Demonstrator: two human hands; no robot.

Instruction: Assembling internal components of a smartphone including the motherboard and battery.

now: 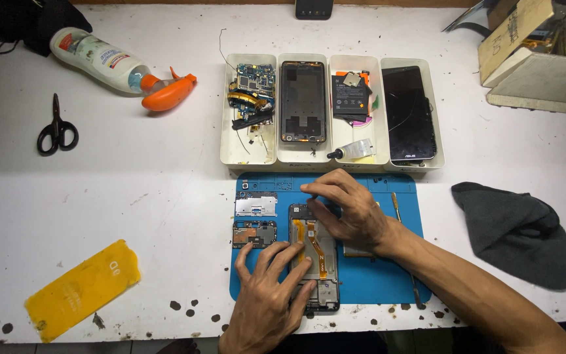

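Observation:
An opened phone body [314, 262] with an orange flex cable lies on the blue work mat [375, 275]. My left hand [271, 295] rests flat on its lower left part, fingers spread over the frame. My right hand [348, 208] bends over the phone's upper end, fingertips pressed on the top edge. Left of the phone lie a silver metal shield plate [255, 205] and a small circuit board [253, 233]. Whether the right fingers pinch anything is hidden.
Behind the mat stand white trays [230, 154] with a circuit board, a phone frame [303, 101], a battery and glue tube, and a black screen [409, 113]. Scissors [56, 128], a spray bottle [119, 69], a yellow plastic sheet [81, 288], and a dark cloth [519, 233] lie around.

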